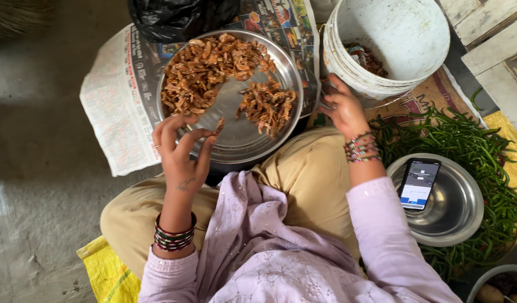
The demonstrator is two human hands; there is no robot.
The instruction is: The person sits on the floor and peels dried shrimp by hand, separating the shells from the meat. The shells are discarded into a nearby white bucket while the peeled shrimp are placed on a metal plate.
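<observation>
Nearest the camera, at six o'clock, sits the person's lap in a lilac tunic, with one yellow sack (pixel 104 272) under the knee. Two hands work above it. At nine o'clock of the lap the left hand (pixel 180 148) is raised, with a stack of dark bangles on the wrist; its thumb and forefinger pinch one dried shrimp (pixel 218 127) just over the near rim of the tray, while the other three fingers fan loosely open. At two o'clock of the lap the right hand (pixel 344 109), banded with bright bangles, reaches to the base of the white bucket (pixel 390 42); its fingers curl against the bucket's lower wall, and I cannot tell whether they grip anything.

Past the left hand lies one round steel tray (pixel 236 143) on a sheet of newspaper (pixel 115 101). On it are two heaps of dried shrimp: a large heap (pixel 205 67) at eleven o'clock and a small heap (pixel 268 104) at three o'clock.

Toward three o'clock of the scene, one steel bowl (pixel 458 210) holds one phone (pixel 418 183) leaning on its wall, screen lit. Green chillies (pixel 466 140) lie piled around the bowl, too many to count.

Farthest, at twelve o'clock, one black plastic bag (pixel 177 17) rests on the newspaper just beyond the tray.
</observation>
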